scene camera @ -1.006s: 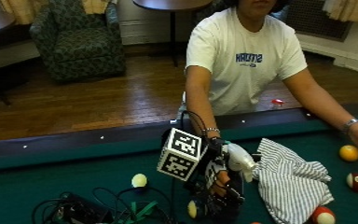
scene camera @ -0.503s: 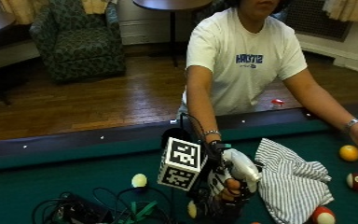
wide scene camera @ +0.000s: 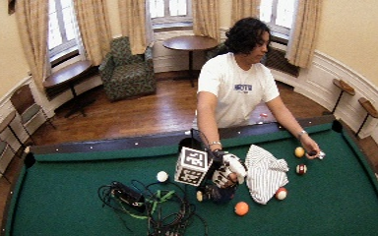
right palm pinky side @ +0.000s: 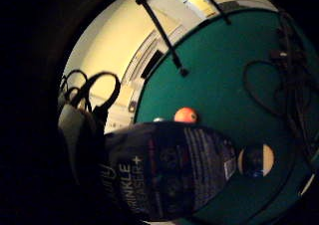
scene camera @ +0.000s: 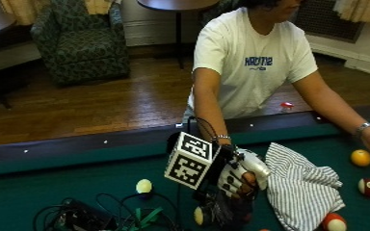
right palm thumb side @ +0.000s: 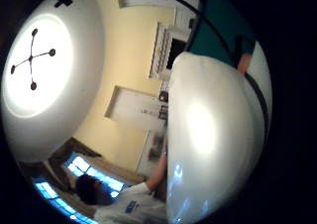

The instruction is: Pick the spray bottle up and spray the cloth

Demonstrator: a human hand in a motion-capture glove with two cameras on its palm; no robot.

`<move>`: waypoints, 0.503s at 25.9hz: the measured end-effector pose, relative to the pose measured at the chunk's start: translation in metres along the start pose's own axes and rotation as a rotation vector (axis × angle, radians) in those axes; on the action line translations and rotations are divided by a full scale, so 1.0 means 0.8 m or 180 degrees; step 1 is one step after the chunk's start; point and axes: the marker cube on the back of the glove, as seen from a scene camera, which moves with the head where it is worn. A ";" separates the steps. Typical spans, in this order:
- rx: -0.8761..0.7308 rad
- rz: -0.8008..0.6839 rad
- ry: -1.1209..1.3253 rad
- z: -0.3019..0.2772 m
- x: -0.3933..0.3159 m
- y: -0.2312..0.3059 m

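The gloved right hand (scene camera: 236, 179) gripped the spray bottle (scene camera: 252, 166) above the worktop's middle (nozzle end whitish), just beside the striped cloth (scene camera: 300, 187). Pick-up looked done; aiming and squeezing remained.

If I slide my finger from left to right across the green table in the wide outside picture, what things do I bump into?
Black cable tangle → white ball → gloved right hand holding the spray bottle → striped cloth → striped ball.

The tabletop (scene camera: 57, 178) is green felt. The cloth (scene camera: 300, 187) is white with thin dark stripes. The spray bottle (scene camera: 233, 211) is dark with a white head; the right hand (scene camera: 235, 177) wears black.
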 end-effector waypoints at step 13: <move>0.0198 -0.0612 -0.0413 -0.070 -0.085 0.027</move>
